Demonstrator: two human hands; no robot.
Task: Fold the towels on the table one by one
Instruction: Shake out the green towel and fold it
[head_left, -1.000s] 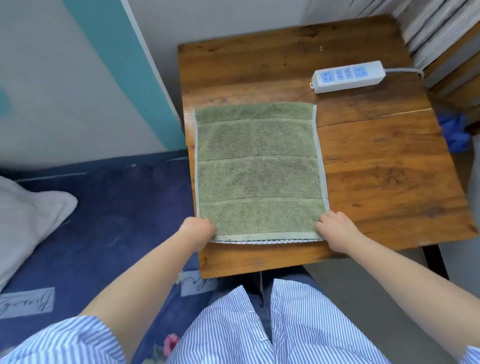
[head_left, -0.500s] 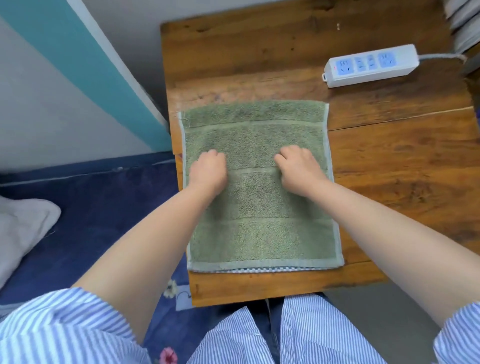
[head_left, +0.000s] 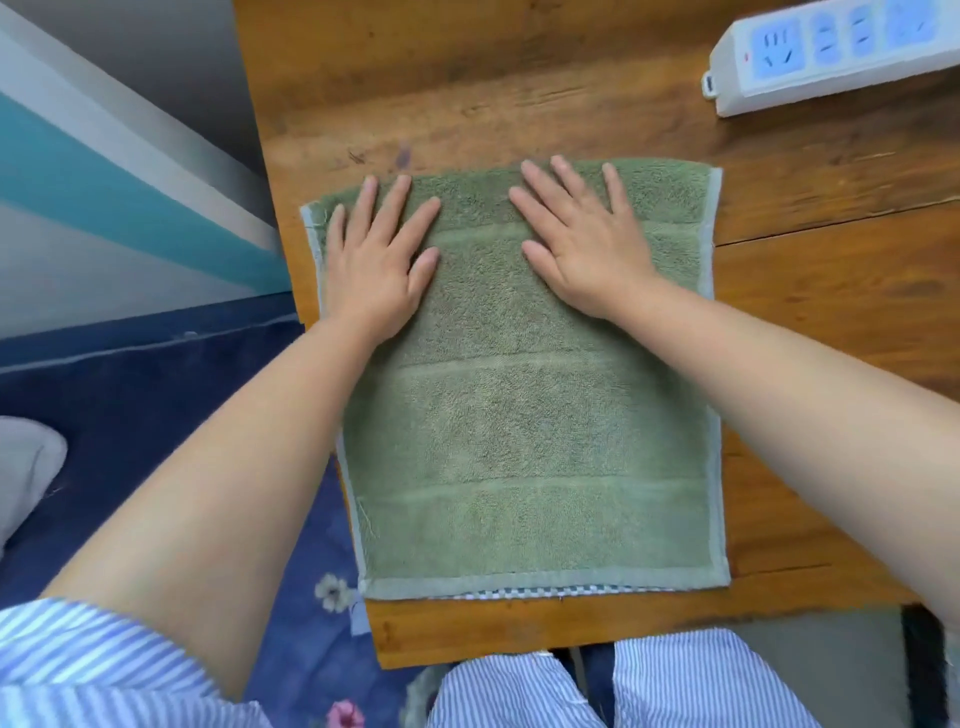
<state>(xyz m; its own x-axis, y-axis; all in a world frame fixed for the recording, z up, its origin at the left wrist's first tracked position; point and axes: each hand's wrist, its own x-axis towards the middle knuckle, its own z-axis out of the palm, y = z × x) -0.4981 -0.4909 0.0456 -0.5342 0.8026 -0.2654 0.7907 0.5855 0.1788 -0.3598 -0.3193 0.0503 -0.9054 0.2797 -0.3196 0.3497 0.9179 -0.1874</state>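
Observation:
A green towel (head_left: 524, 415) lies flat on the wooden table (head_left: 810, 322), folded into a rough square, with a checkered under-layer showing along its near edge. My left hand (head_left: 379, 254) rests palm down with fingers spread on the towel's far left part. My right hand (head_left: 582, 234) lies flat with fingers spread on the far middle part, fingertips near the far edge. Neither hand grips the cloth.
A white power strip (head_left: 831, 52) with blue sockets sits at the table's far right. Left of the table are a blue patterned bedcover (head_left: 156, 415) and a white pillow corner (head_left: 26, 462). The wall (head_left: 104, 156) stands close on the left.
Both hands left the towel's near corners and slid forward over it to the far edge, opening flat with fingers spread. The view has moved closer to the table.

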